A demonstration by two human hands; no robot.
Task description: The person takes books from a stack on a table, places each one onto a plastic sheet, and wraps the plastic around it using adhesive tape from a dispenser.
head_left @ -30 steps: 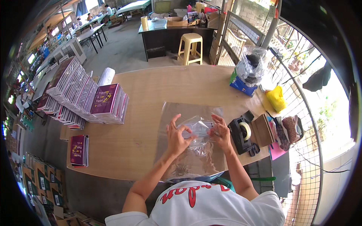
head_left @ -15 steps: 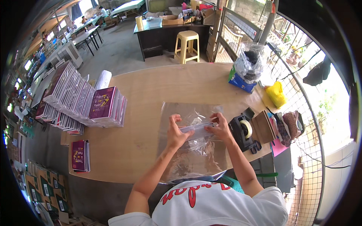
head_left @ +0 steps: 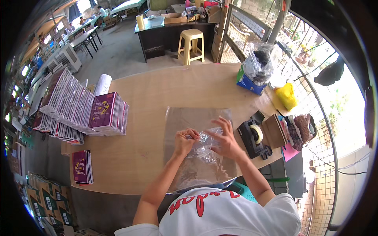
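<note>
My left hand [head_left: 186, 141] is closed, thumb and fingers pinched on a bit of crumpled clear plastic [head_left: 204, 137]. Just to the right, my right hand [head_left: 228, 143] has its fingers spread and holds nothing that I can make out. Both hands are over a large clear plastic sheet [head_left: 173, 122] lying flat on the wooden table [head_left: 147, 157]. More wrinkled clear film [head_left: 208, 154] shines on the sheet below the hands. Whether it joins the piece in my left hand I cannot tell.
A black tape dispenser [head_left: 250, 135] stands right of the sheet, with scissors [head_left: 267, 152] beside it. Wrapped stacks of purple notebooks [head_left: 104, 112] fill the left side; a smaller notebook pile [head_left: 82, 167] lies nearer. A plastic-bagged box [head_left: 252, 80] and yellow bag [head_left: 286, 96] stand far right.
Both hands were gripping a folded, whitish plastic strip between them. Now my right hand has let go with its fingers spread, and my left hand's fingers have closed into a pinch.
</note>
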